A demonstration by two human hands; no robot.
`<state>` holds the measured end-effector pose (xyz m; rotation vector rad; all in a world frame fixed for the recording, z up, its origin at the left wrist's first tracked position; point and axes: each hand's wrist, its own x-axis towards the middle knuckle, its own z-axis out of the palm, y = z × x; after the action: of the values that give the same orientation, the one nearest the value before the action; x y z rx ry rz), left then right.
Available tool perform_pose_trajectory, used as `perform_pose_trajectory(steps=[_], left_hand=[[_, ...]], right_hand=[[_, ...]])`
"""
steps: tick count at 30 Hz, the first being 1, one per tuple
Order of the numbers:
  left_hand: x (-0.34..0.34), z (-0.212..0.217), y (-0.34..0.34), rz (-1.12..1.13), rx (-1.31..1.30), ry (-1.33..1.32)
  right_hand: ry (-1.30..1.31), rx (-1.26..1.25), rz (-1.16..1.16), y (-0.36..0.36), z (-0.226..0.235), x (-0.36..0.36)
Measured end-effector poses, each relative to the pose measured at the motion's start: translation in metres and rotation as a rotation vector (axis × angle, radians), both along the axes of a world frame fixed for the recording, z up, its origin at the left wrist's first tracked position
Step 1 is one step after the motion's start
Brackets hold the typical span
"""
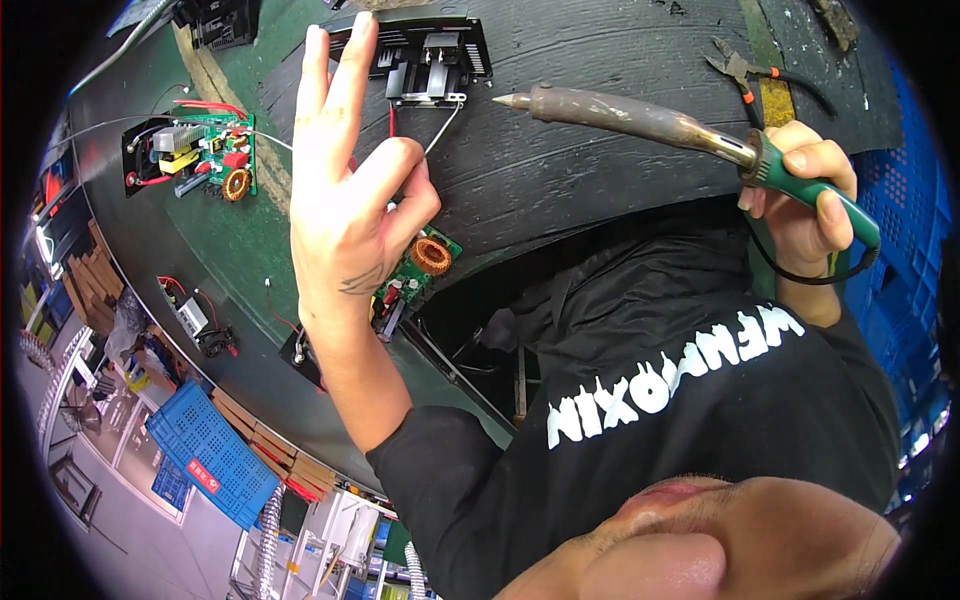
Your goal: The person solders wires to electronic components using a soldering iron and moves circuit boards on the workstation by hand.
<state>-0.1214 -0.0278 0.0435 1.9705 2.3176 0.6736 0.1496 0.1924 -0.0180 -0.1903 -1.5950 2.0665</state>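
My right hand (805, 190) grips the green handle of a soldering iron (640, 115). Its bare pointed tip is directed left, toward a black vented housing (470, 45) with metal parts and red and white wires. My left hand (350, 190) is raised in front of these wires, its back in view. Two of its fingers stretch upward; the others curl in with the thumb, and anything between them is hidden. A thin grey wire (270, 138) runs from the left to behind this hand. A green circuit board (408, 280) with a copper coil is partly covered by my left wrist.
Another green circuit board (213, 150) with a coil lies on the left, beside a small wired module (195, 315). Orange-and-black cutters (740, 75) rest at the far right on the black mat (590, 60). Blue crates stand at the right and at the lower left (215, 450).
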Motion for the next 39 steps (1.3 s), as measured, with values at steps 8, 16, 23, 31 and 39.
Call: perform_pose_trajectory(steps=[8,16,23,31,39], left_hand=[[-0.003,-0.002,-0.004,-0.018,0.013,-0.017],[-0.001,-0.001,-0.004,-0.006,0.016,-0.016],[0.001,-0.003,-0.002,-0.001,0.030,-0.022],[0.008,0.026,0.007,0.112,-0.251,0.044],[0.008,0.023,0.008,0.116,-0.242,0.002]], right_hand=[[0.037,-0.002,0.059,-0.007,-0.005,-0.016],[0.002,0.009,0.064,-0.010,-0.007,-0.020],[-0.052,0.041,0.036,-0.012,-0.007,-0.018],[-0.049,0.053,0.044,-0.011,-0.008,-0.019],[-0.052,0.051,0.041,-0.009,-0.008,-0.018]])
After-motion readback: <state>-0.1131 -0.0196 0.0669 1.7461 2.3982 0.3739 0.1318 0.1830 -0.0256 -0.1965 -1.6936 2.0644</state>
